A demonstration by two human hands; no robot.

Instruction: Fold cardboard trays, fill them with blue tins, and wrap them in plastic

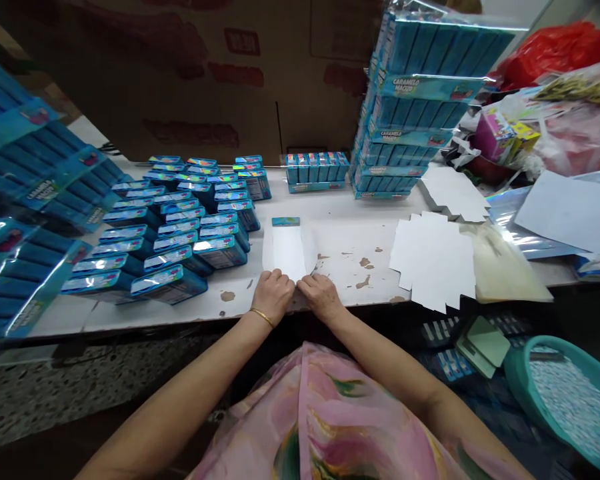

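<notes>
At the table's front edge, my left hand point(274, 295) and my right hand point(322, 297) sit side by side, fingers closed in pinches. Between and just beyond them lies a partly folded cardboard tray point(288, 248), its inside white and its far end blue. Both hands grip its near corners; my fingers hide that end. To the left stand rows of small blue boxes point(180, 223) with shiny tops. A filled blue display tray point(316, 172) of such boxes stands beyond. Flat white cardboard blanks point(434, 260) are piled to the right.
Wrapped display packs are stacked at the back right point(405, 127) and far left point(40, 193). A large brown carton point(205, 73) walls the back. More blanks point(455, 190) and plastic bags point(560, 53) lie right. Below, a green basin point(525, 373) holds small wrapped pieces.
</notes>
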